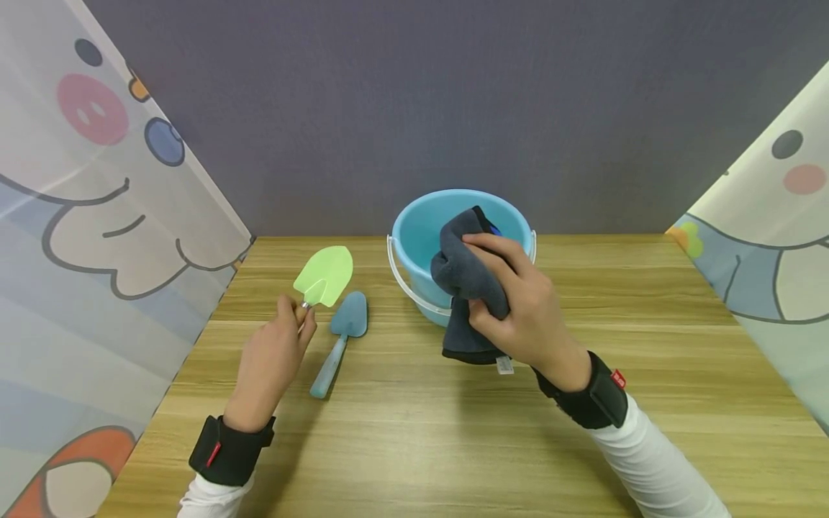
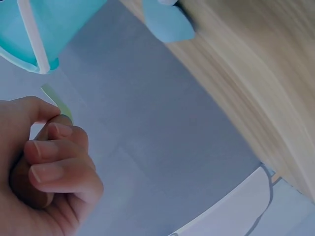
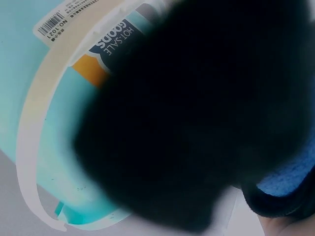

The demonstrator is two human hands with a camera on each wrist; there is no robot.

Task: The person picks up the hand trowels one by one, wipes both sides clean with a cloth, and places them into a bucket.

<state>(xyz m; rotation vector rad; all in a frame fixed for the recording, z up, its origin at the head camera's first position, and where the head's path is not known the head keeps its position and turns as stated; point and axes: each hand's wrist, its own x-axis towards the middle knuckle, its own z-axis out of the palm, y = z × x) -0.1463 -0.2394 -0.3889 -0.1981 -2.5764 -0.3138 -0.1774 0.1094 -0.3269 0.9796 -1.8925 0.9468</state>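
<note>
My left hand [image 1: 272, 360] grips the brown handle of a small trowel with a light green blade [image 1: 326, 275], raised on the left side. In the left wrist view, the fingers [image 2: 59, 172] curl round that handle [image 2: 29, 182]. My right hand [image 1: 527, 302] holds a bunched dark grey cloth [image 1: 469, 270] over the near rim of a light blue bucket [image 1: 421, 230]; a white tag hangs from its lower edge. The right wrist view is largely filled by the dark cloth [image 3: 187, 118], with a blue patch showing at the right.
A blue-grey trowel [image 1: 340, 342] lies on the wooden table [image 1: 401, 439] between the left hand and the bucket. The bucket's white handle [image 1: 414, 291] hangs down its front. A dark grey panel [image 1: 414, 108] stands behind, with cartoon-printed curtains [image 1: 97, 216] at both sides.
</note>
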